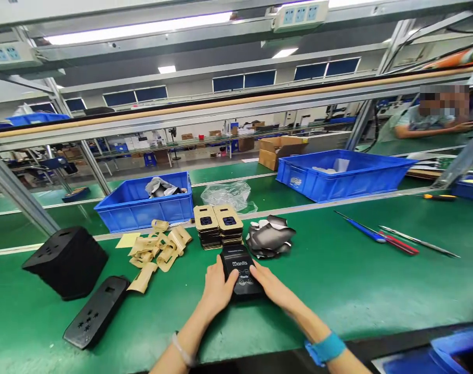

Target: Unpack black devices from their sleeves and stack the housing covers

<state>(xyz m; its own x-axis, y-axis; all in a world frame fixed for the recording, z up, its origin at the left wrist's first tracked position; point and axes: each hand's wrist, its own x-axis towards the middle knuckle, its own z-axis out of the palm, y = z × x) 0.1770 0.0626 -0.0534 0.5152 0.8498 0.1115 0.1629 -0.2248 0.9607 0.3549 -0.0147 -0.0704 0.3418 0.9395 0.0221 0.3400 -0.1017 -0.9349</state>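
Observation:
A black flat panel (242, 288) printed "Mantis" lies on the green bench in front of me. My left hand (219, 283) grips its left edge, thumb pressed on the face. At the opposite edge, my right hand (271, 280) holds it with the thumb on top; the fingers underneath are partly hidden. Just beyond the panel stand two stacks of tan-faced plates (217, 223) with dark windows. Crumpled dark peeled film (270, 236) is heaped to their right, and curled tan backing pieces (158, 246) lie to their left.
Black slotted housings (98, 311) and a black stacked block (67, 262) sit at left. Blue bins (150, 208) (338, 182) and clear plastic (226, 195) line the back. Screwdrivers (361, 228) (400, 242) and tweezers (419, 240) lie right. Another person (423, 122) sits far right.

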